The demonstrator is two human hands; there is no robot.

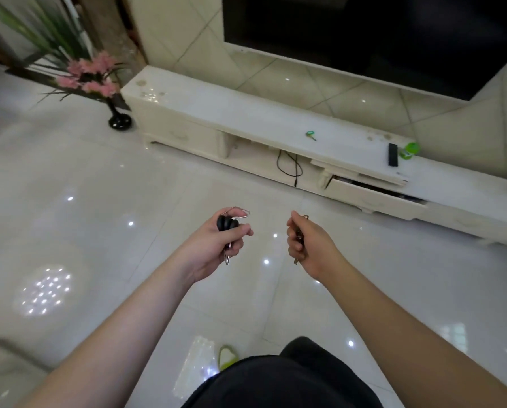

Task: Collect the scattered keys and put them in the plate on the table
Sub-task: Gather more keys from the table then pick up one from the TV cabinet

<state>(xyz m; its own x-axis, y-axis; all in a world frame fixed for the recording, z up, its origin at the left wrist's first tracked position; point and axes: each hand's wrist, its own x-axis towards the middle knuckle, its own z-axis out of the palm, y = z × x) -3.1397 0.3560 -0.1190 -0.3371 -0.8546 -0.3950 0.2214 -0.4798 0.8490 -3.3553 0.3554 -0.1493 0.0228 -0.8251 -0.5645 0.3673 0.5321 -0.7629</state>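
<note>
Head view. My left hand (217, 245) was closed around a bunch of black-headed keys (226, 223) at centre frame; their blades protruded below my palm and a wire ring looped above my fingers. My right hand (308, 245) was closed around a second set of keys (298, 240), with one blade tip showing beneath the fist. A green-headed key (311, 135) lay alone on top of the white TV cabinet (217, 113) in the upper right of centre, well apart from both hands. A cabinet drawer (373, 192) at right stood partly open; its contents were too dark to identify. A black remote (392, 154) and a green object (409, 150) stood near the cabinet's right end. My right hand's keys were mostly hidden by my fingers.
</note>
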